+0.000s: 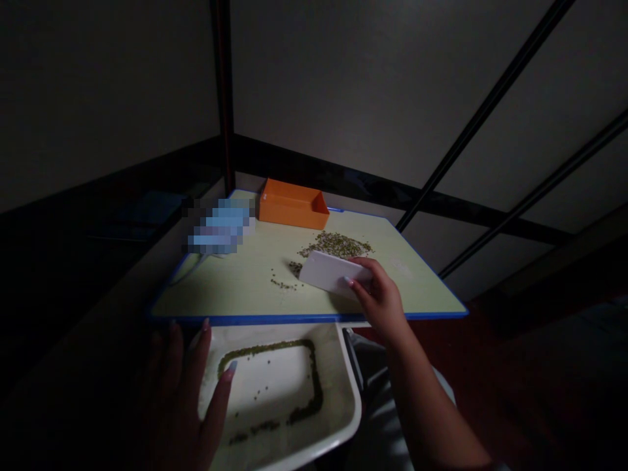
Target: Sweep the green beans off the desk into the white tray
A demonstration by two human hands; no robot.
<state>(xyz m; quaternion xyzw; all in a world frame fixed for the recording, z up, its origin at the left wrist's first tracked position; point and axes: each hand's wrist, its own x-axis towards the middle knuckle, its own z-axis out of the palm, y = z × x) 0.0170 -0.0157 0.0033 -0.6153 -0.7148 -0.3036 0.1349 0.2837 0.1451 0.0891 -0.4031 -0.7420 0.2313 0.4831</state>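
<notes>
My right hand (380, 294) grips a white flat rectangular piece (328, 271), thumb on its near face, held tilted just above or on the table top. Beyond it is a loose pile of small green beans (343, 244), with a few more scattered at its left. Below the table's front edge sits a white basin (350, 409), with beans lining the edges of its floor. My left hand (191, 386) is at the basin's left side, thumb over the inside and the other fingers along the outer side, near the table edge. Shadow hides part of this hand.
The pale yellow table top (235, 288) has a blue rim. An orange open box (293, 212) stands at its back. A blurred light-blue item (220, 226) with a thin cord lies at the left. Panelled walls rise behind and at the right.
</notes>
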